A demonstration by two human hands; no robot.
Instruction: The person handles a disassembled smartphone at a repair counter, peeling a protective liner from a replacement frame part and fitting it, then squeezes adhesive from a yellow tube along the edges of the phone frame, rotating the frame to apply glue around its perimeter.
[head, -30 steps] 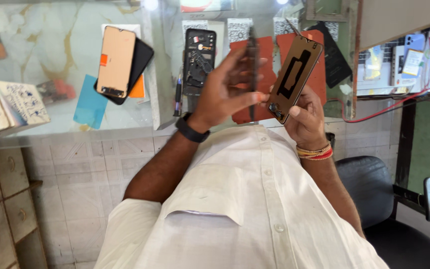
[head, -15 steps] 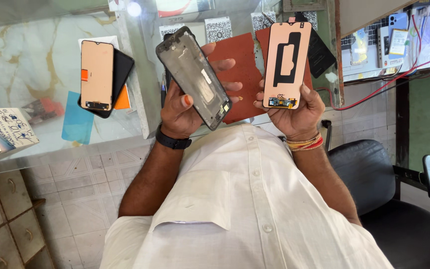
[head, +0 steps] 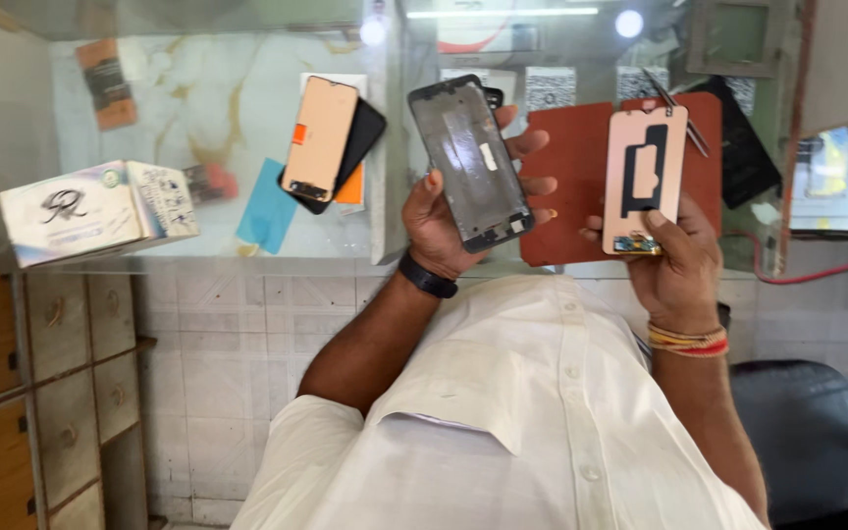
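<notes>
Above the tabletop (head: 198, 118), our left hand (head: 449, 221) still grasps the phone frame (head: 471, 162), now more upright; right hand (head: 679, 260) keeps the display panel (head: 645, 177).

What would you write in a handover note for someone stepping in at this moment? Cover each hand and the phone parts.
Left hand: grips the dark phone frame, inner side showing.
Right hand: holds the copper-coloured screen panel by its lower end.
The two parts are apart, not joined.
On the glass counter: another screen on a black phone, tweezers, red mat, white box.
</notes>
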